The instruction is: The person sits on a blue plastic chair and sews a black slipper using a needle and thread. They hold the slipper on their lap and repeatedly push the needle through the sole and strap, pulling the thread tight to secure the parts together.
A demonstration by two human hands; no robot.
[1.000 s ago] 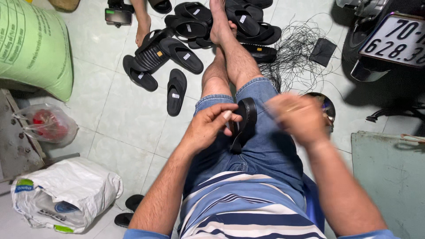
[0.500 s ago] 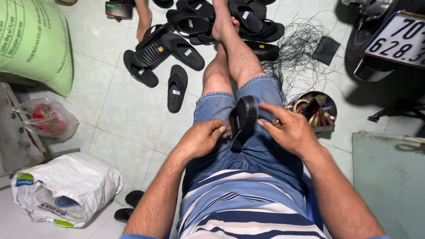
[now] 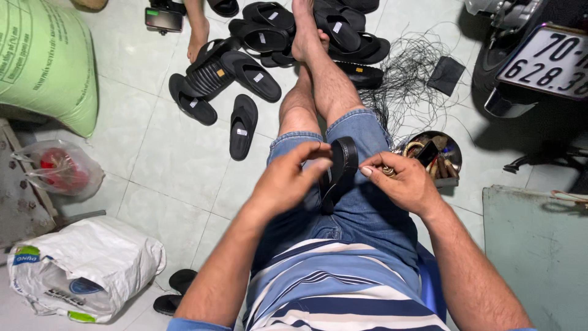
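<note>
While both hands grip it, a black sandal (image 3: 340,168) stands on edge on the lap, left hand (image 3: 288,181) curled over its near side, right hand (image 3: 401,184) pinching its far edge. More sandals (image 3: 245,67) litter the tiles beyond; a bowl (image 3: 432,158) sits just right of the knee
</note>
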